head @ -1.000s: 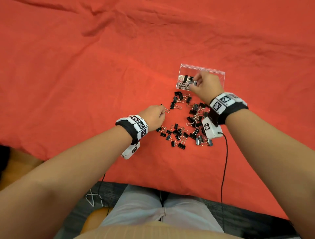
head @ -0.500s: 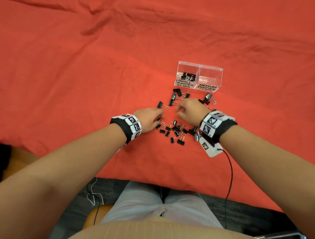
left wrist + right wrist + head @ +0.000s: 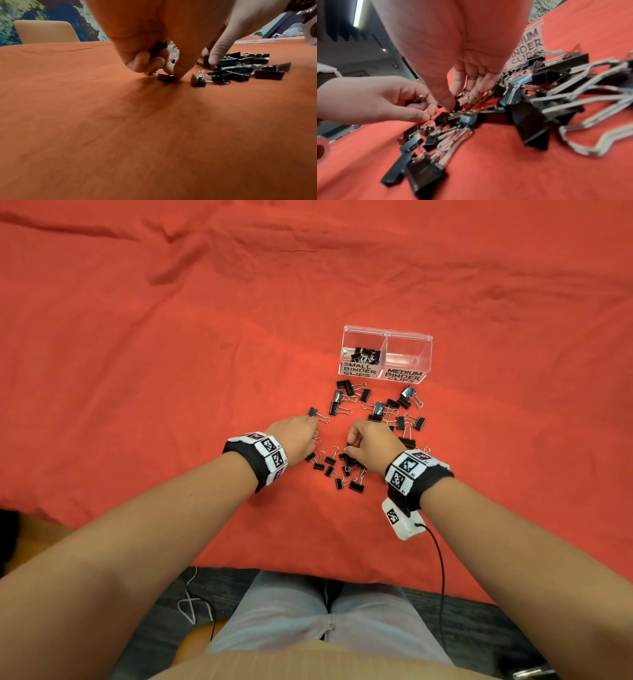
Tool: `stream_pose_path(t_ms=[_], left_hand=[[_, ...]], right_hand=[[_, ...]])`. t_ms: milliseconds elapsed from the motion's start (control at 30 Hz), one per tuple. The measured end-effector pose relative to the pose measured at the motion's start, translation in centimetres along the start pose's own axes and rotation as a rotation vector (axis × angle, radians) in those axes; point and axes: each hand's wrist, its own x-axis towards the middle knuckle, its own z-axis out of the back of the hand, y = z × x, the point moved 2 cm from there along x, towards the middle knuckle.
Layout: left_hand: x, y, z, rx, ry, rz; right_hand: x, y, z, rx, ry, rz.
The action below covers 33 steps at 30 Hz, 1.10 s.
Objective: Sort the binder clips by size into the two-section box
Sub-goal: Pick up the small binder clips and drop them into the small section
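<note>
A clear two-section box [image 3: 387,333] stands on the red cloth. Its left section, labelled small binder clips, holds several black clips [image 3: 365,355]; the right section [image 3: 409,356], labelled medium, holds none. A loose pile of black binder clips [image 3: 346,470] lies in front of it. My left hand [image 3: 171,77] pinches a small clip [image 3: 165,78] on the cloth with thumb and forefinger, and its curled fingers hold another black clip [image 3: 157,49]. My right hand [image 3: 458,106] reaches down into the pile and pinches a small black clip [image 3: 457,105].
Larger clips with long wire handles [image 3: 583,102] lie to the right of my right hand. One clip [image 3: 313,413] sits apart at the pile's left. A cable [image 3: 440,563] trails from my right wrist. An orange chair [image 3: 46,31] stands beyond the table.
My right hand has come back from the small section of the box to the pile and lowered onto a clip. My left hand has shifted slightly along the pile's left edge.
</note>
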Motion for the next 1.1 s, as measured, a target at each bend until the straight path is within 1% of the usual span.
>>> stream_pose_path(t_ms=[100, 167, 300, 367, 400, 467, 533, 633, 700, 767, 900, 1000, 1100], left_hand=[[0.3, -0.2, 0.0, 0.001, 0.037, 0.037], [0.5, -0.5, -0.1, 0.061, 0.045, 0.034], [1.1, -1.2, -0.2, 0.255, -0.001, -0.026], [1.3, -1.1, 0.1, 0.292, -0.032, -0.044], [1.3, -1.0, 0.2, 0.283, -0.043, -0.042], [1.3, -0.9, 0.8, 0.195, -0.079, -0.008], [1.5, -1.0, 1.7, 0.028, -0.116, 0.046], [2.4, -1.5, 3.7, -0.231, -0.178, 0.117], [3.6, -2.1, 5.3, -0.349, -0.234, 0.158], [5.0, -2.9, 6.9, -0.411, -0.264, 0.2], [8.3, -4.1, 9.6, -0.462, -0.261, 0.225], [10.4, -4.9, 11.2, -0.381, -0.248, 0.203], [12.0, -5.3, 12.0, -0.305, -0.197, 0.21]], right_hand=[[0.0, -0.7, 0.8, 0.111, -0.062, -0.056], [0.2, -1.3, 1.5, 0.209, -0.096, -0.104], [0.1, -1.4, 2.9, 0.372, -0.119, -0.175], [0.0, -1.1, 3.4, 0.465, -0.116, -0.216], [-0.2, -0.8, 3.6, 0.491, -0.089, -0.235], [-0.6, -0.2, 3.4, 0.425, -0.016, -0.222], [-1.2, 0.4, 2.7, 0.276, 0.062, -0.137], [-1.9, 0.8, 1.3, -0.029, 0.176, -0.002], [-2.0, 0.5, 0.7, -0.146, 0.21, 0.071], [-2.0, 0.0, 0.5, -0.134, 0.191, 0.079], [-1.9, -0.6, 1.0, 0.032, 0.074, 0.007], [-1.7, -1.0, 1.7, 0.181, 0.007, -0.101], [-1.3, -1.7, 2.6, 0.332, -0.035, -0.2]])
